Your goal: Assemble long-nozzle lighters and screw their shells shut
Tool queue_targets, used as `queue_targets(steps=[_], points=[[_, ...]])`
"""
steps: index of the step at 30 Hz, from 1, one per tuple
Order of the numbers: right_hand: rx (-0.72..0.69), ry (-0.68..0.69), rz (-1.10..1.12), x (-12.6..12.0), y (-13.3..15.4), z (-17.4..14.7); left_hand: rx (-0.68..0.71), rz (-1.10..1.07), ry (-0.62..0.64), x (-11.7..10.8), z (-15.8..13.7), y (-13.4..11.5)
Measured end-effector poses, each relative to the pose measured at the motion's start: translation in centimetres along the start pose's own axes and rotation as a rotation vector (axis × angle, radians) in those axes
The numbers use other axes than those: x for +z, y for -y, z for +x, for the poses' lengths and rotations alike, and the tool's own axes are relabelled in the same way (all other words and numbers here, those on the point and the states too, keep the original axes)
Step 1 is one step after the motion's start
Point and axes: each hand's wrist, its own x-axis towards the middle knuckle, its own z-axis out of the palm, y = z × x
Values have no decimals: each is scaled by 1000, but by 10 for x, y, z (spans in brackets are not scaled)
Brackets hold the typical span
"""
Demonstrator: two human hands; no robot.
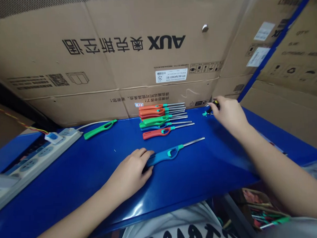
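My left hand (pixel 135 168) is closed around the handle end of a blue long-necked lighter (pixel 161 157). The lighter lies on the blue table, its metal tube pointing right and slightly away. At the back right, my right hand (pixel 228 113) has its fingers closed on a small black and yellow thing (pixel 216 103), mostly hidden by the fingers. Small teal pieces (pixel 205 113) lie just left of those fingertips. Between the hands, farther back, is a stack of orange, green and blue lighters (pixel 153 112), with a red lighter (pixel 155 133) in front.
A green lighter handle piece (pixel 100 129) lies at the back left, near a white power strip (pixel 37 161) with a plug in it. Cardboard walls (pixel 134 15) stand behind and at the right. Below the table's front edge, a box holds more lighter parts (pixel 273 222).
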Motion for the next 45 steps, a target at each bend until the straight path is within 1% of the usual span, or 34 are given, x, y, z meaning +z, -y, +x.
queue_targets(steps=[5, 7, 9, 12, 17, 21, 27, 31, 39, 43, 45], points=[[-85, 133, 43, 35, -21, -13, 24, -14, -39, 6, 0, 6], [-110, 179, 60, 46, -23, -21, 57, -50, -79, 10, 2, 12], [-124, 218, 70, 54, -22, -29, 107, -84, -145, 12, 7, 18], [-111, 250, 79, 62, -17, -39, 170, -98, -230, 14, 19, 28], [-47, 264, 116, 67, -13, -43, 202, -55, -291, 8, 45, 48], [16, 286, 134, 68, -12, -42, 187, -23, -346, 4, 60, 61], [34, 305, 149, 69, -13, -40, 160, -16, -366, 10, 73, 72], [30, 303, 157, 71, -15, -40, 153, -6, -367, 15, 77, 74], [17, 296, 176, 80, -21, -37, 157, 21, -411, 15, 79, 74], [13, 280, 191, 81, -23, -38, 172, 44, -421, 15, 77, 69], [3, 265, 207, 81, -23, -38, 174, 65, -429, 10, 74, 65]])
